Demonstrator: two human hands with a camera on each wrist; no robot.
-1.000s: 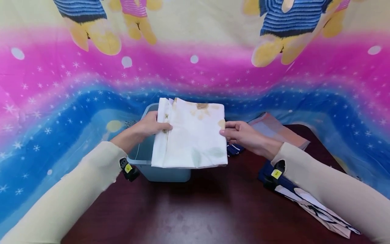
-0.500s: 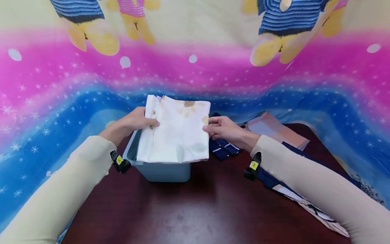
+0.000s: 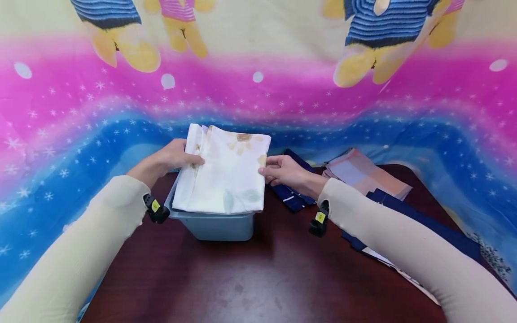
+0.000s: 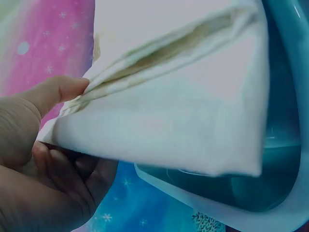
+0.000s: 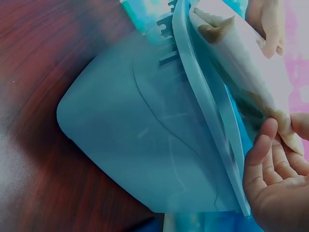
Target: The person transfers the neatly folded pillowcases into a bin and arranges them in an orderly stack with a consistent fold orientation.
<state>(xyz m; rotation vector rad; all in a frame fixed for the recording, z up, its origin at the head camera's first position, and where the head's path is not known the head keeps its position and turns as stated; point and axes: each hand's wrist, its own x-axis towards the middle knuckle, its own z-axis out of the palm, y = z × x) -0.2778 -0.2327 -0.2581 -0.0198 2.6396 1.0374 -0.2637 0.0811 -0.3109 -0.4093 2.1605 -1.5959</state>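
Observation:
A folded white cloth (image 3: 226, 172) with brown and pale green floral prints is held level over a blue-grey plastic bin (image 3: 220, 226). My left hand (image 3: 167, 157) pinches its left side, thumb on top and fingers beneath. The right hand (image 3: 288, 172) pinches the opposite edge. In the left wrist view the layered folds of the cloth (image 4: 169, 106) show, with the bin's rim (image 4: 285, 212) just below. Seen from the right wrist, the cloth (image 5: 246, 67) hangs close above the bin's rim (image 5: 207, 106). Most of the bin's opening is hidden under the cloth.
The bin stands on a dark red-brown table (image 3: 258, 278). Behind the right hand lies a navy cloth with white lines (image 3: 295, 199). Farther right are a folded pink and grey checked cloth (image 3: 363, 172) and a navy cloth (image 3: 424, 220) partly under the right sleeve. A printed curtain (image 3: 258, 98) hangs behind.
Both hands have carried the folded white cloth leftward, from partly right of the bin to over its opening. The navy cloth behind the right hand has come more into view.

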